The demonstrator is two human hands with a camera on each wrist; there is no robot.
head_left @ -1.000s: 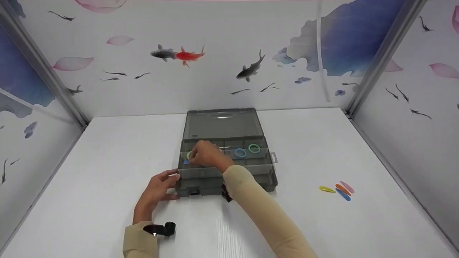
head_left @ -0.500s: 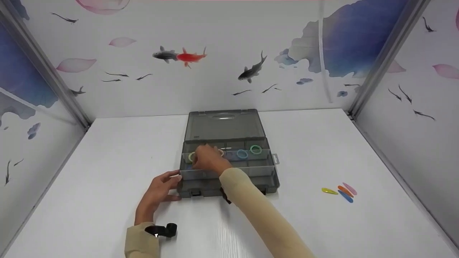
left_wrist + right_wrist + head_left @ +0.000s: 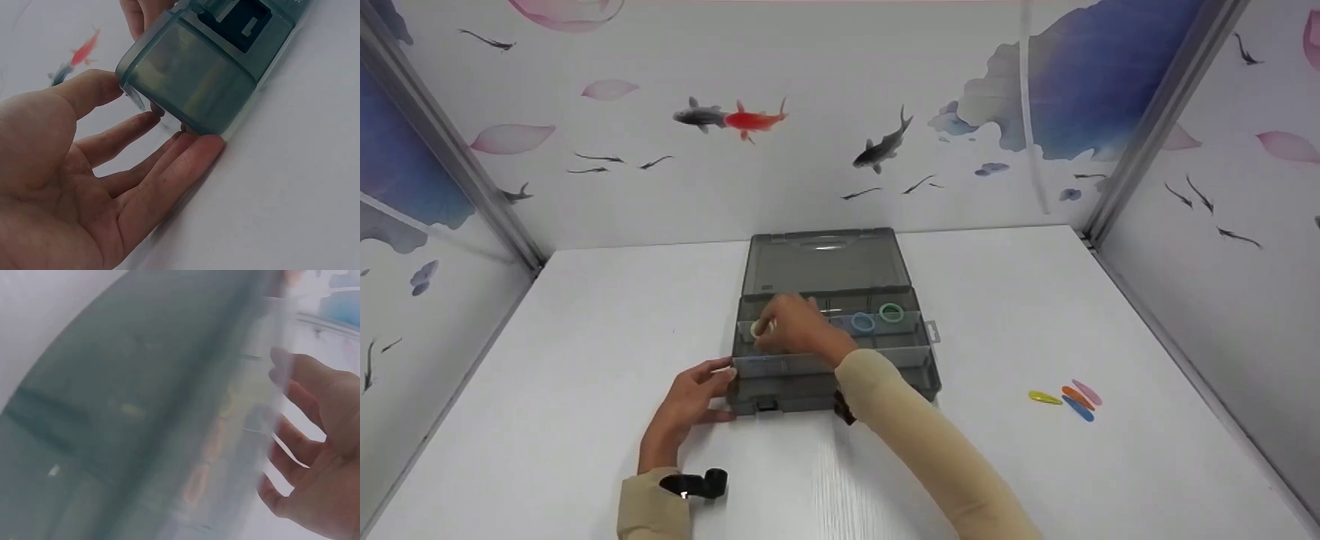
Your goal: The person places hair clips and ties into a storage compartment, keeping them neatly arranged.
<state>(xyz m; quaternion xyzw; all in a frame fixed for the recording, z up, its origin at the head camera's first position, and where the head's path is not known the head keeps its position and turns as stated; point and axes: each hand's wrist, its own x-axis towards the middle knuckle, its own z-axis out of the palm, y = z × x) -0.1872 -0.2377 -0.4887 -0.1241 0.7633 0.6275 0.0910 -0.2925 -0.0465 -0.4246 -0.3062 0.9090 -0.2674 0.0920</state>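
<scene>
- The smoky see-through box (image 3: 802, 405) sits mid-desk with its lid (image 3: 826, 266) laid back.
- Inside, in the row behind the clear divider: a blue ring (image 3: 863, 333), a green ring (image 3: 880, 313) to its right, and part of a pale yellow ring (image 3: 752, 330) at far left.
- The right hand (image 3: 799, 324) reaches in over the left part of that row, fingers bent; its tips are hazy, so I cannot tell whether it has hold of anything.
- The left hand (image 3: 686, 394), fingers spread, touches the box's front left corner, thumb above.
- Well to the right on the desk (image 3: 1110, 480): yellow (image 3: 1045, 397), orange (image 3: 1078, 397), blue (image 3: 1078, 408) and pink clips (image 3: 1087, 392).
</scene>
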